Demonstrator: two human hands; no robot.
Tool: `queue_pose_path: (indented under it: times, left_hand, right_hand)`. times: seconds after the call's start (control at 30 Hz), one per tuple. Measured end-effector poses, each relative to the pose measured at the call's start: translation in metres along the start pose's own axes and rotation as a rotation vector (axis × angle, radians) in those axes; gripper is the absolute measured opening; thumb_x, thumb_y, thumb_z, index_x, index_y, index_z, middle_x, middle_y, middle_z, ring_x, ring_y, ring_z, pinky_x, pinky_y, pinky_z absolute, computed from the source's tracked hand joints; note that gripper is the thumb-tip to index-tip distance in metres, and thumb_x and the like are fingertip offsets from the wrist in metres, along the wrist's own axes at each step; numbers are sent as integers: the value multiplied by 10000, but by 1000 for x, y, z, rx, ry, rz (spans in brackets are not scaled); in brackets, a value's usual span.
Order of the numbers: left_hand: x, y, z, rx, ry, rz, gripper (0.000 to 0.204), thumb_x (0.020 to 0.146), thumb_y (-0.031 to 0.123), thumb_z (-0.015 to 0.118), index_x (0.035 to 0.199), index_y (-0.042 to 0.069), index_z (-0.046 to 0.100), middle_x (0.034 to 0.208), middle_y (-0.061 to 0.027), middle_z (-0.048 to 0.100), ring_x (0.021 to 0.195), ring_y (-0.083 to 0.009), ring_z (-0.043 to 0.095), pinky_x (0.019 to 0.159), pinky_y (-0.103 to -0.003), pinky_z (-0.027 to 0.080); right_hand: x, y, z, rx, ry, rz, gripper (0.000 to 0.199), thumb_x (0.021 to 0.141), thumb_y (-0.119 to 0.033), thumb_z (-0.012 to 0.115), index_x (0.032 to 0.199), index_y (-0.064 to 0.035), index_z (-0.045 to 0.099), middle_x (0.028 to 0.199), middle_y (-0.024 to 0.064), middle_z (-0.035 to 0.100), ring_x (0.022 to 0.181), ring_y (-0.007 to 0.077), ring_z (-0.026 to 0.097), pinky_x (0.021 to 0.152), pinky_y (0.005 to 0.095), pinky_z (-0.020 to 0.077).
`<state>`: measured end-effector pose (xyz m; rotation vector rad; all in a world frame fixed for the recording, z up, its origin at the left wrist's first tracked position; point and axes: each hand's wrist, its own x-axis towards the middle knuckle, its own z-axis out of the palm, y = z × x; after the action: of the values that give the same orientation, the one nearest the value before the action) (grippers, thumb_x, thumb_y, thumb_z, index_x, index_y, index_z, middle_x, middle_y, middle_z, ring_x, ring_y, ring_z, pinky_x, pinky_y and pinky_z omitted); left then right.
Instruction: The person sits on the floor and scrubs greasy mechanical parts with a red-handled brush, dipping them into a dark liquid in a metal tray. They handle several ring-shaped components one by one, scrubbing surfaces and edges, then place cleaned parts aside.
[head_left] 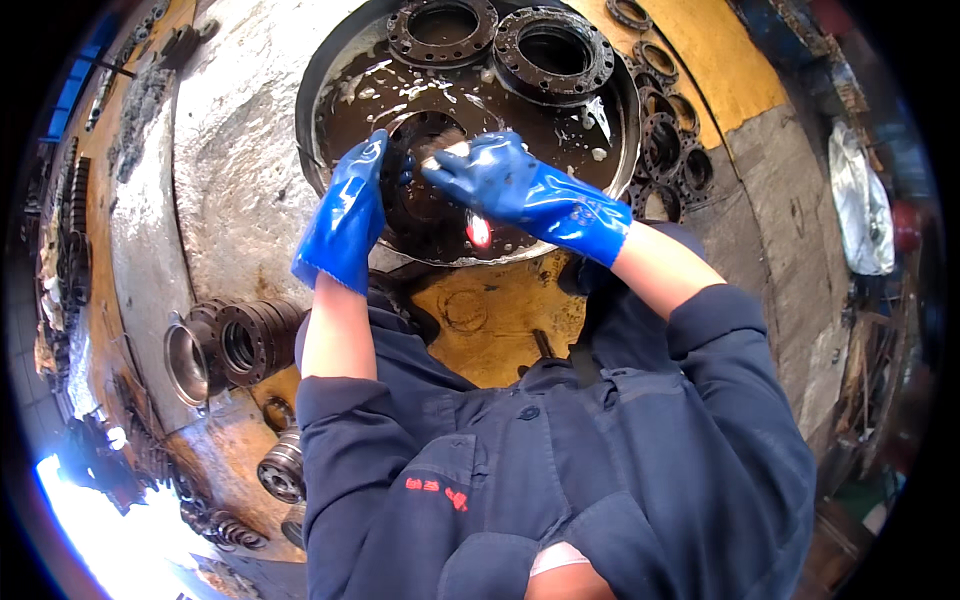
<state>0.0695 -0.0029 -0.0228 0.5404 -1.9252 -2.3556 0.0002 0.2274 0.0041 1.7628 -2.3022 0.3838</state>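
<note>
Both my hands wear long blue rubber gloves and are over a wide round metal tub point(306, 105) of dark, foamy liquid. My left hand point(352, 200) grips the left side of a dark, wet ring flange point(397, 205), which is tilted in the tub. My right hand point(500, 180) is closed around what looks like a small brush point(452, 152) with a pale handle, held at the flange's opening. The brush's far end is partly lost against the dark metal. Two bolt-hole flanges point(553, 55) lie at the tub's far side.
Several dark rings point(662, 145) lie on the floor right of the tub. A row of flanges point(245, 340) and a steel cup-shaped part point(190, 362) stand at the left, by my leg. Coil springs point(235, 530) lie farther back. A white plastic bag point(860, 205) hangs at the right.
</note>
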Motion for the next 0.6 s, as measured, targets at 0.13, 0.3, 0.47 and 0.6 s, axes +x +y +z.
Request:
queue_pose_path:
  times: [0.13, 0.3, 0.47, 0.6]
  left_hand:
    - [-3, 18, 14, -22, 56, -95, 445, 1081, 399, 622, 1257, 3, 725, 1059, -83, 758, 893, -163, 686, 797, -293, 541]
    - [9, 2, 0, -119, 47, -211, 430, 1068, 411, 645, 1253, 30, 716, 1030, -73, 748, 833, -155, 667, 722, -279, 526]
    - [5, 7, 2, -44, 27, -202, 446, 1061, 443, 640, 1263, 52, 712, 1053, -79, 754, 858, -174, 674, 724, -307, 513]
    - [16, -5, -8, 22, -22, -205, 440, 1049, 433, 659, 1284, 65, 709, 1091, -94, 764, 890, -195, 707, 763, -331, 556]
  right_hand:
    - [4, 15, 0, -113, -11, -61, 301, 1020, -221, 619, 1270, -59, 655, 1049, 178, 710, 818, 326, 732, 704, 438, 589]
    - [0, 16, 39, -84, -175, 240, 431, 965, -134, 625, 1393, -178, 647, 1454, 196, 643, 1059, 339, 752, 840, 516, 591]
    - [6, 0, 51, 264, -295, 765, 331, 938, -303, 757, 1243, -176, 753, 1206, 121, 774, 1165, 331, 721, 1012, 423, 557]
    - [-9, 0, 68, 546, -329, 1118, 348, 989, -441, 689, 1190, -168, 769, 1103, 107, 793, 1071, 263, 752, 952, 372, 561]
